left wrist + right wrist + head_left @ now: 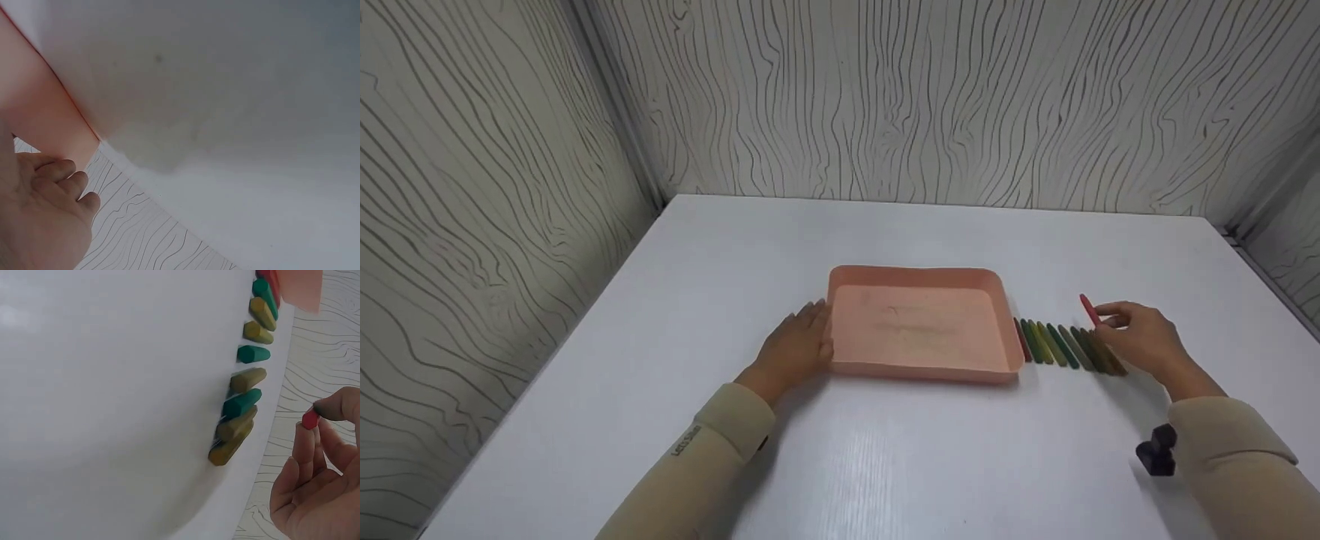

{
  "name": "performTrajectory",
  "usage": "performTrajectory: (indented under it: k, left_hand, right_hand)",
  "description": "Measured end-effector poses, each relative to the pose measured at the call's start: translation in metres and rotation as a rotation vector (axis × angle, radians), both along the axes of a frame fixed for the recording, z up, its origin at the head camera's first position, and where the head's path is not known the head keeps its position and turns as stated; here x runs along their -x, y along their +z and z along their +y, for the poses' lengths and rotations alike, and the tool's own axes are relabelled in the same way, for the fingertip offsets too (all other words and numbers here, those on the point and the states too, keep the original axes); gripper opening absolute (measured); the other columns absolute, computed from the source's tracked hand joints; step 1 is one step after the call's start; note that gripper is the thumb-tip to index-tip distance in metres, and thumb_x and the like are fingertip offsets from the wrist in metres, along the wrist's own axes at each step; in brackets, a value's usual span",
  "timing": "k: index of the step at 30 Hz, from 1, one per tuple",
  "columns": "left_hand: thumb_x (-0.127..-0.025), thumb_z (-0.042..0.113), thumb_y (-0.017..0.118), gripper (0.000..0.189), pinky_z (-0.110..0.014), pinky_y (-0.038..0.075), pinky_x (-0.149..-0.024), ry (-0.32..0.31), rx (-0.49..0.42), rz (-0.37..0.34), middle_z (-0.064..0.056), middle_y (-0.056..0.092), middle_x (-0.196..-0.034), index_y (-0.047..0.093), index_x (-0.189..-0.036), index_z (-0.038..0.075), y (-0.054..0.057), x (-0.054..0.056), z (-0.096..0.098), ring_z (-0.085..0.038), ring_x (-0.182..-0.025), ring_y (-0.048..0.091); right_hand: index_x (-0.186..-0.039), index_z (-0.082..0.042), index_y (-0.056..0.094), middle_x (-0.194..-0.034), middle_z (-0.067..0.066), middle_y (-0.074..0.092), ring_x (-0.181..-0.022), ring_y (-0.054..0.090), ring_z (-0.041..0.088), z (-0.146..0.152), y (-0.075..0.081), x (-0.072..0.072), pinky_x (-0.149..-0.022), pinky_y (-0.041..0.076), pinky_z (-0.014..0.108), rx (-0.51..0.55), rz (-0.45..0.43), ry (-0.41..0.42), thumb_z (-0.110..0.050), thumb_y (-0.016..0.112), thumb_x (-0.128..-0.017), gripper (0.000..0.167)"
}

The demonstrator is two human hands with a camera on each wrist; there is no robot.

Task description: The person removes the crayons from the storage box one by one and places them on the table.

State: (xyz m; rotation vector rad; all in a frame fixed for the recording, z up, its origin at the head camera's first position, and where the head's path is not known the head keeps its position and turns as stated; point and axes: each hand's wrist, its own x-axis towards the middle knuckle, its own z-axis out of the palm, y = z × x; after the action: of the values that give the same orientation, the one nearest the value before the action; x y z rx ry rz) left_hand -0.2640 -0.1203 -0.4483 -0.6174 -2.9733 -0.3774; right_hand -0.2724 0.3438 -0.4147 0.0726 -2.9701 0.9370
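A shallow pink tray (926, 371) lies on the white table, with faint smudges on its floor. Against its left wall rests my left hand (791, 352), fingers fairly straight along the side; in the left wrist view the fingers overlap the tray's pink wall (56, 124). My right hand (1147, 341) pinches a red crayon (1087, 309) between thumb and fingertips, raised over the right end of a crayon row. That row of green, yellowish and red crayons (1062, 346) runs rightward from the tray. Six-sided ends show on the crayons (243, 404) in the right wrist view.
The white table (855, 457) extends around the tray on all sides. Wood-grain patterned panels (922, 105) rise behind it and to the left and right. A small black device (1159, 450) sits at the right sleeve cuff.
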Motion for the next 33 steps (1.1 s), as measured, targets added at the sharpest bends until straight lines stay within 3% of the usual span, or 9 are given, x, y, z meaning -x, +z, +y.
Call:
performTrajectory:
  k: [10,16,26,33]
  left_hand:
    - [-0.097,0.024,0.040,0.056,-0.044,0.025,-0.111,0.010,-0.009,-0.003,-0.016,0.035,-0.149,0.033,-0.145,-0.003,-0.003,0.002,-0.001,-0.030,-0.138,0.029]
    - [-0.098,0.024,0.038,0.056,-0.043,0.023,-0.112,0.012,0.005,-0.032,-0.015,0.032,-0.151,0.031,-0.146,-0.002,-0.003,0.002,-0.002,-0.029,-0.139,0.027]
    - [-0.096,0.021,0.040,0.055,-0.043,0.024,-0.111,-0.003,-0.013,-0.007,-0.016,0.034,-0.149,0.033,-0.145,-0.004,-0.004,0.001,-0.003,-0.030,-0.139,0.028]
    - [-0.098,0.023,0.038,0.055,-0.043,0.023,-0.112,0.002,0.005,-0.029,-0.015,0.031,-0.151,0.030,-0.146,-0.002,-0.003,0.000,-0.001,-0.029,-0.139,0.026]
  right_hand:
    - [-0.128,0.013,0.047,-0.111,0.033,0.055,-0.087,0.056,0.033,0.022,-0.014,-0.008,-0.062,0.046,0.030,-0.030,-0.098,-0.029,-0.016,0.053,-0.092,0.046]
    - [-0.127,0.014,0.048,-0.110,0.033,0.057,-0.089,0.058,0.034,0.030,-0.020,-0.011,-0.063,0.046,0.030,-0.056,-0.121,-0.005,-0.020,0.053,-0.094,0.047]
    - [-0.126,0.015,0.049,-0.112,0.035,0.055,-0.091,0.057,0.036,0.032,-0.021,-0.014,-0.067,0.048,0.033,-0.071,-0.142,-0.014,-0.024,0.051,-0.096,0.049]
    - [-0.127,0.014,0.048,-0.118,0.038,0.051,-0.094,0.057,0.038,0.032,-0.021,-0.017,-0.068,0.048,0.032,-0.061,-0.164,-0.022,-0.034,0.049,-0.097,0.057]
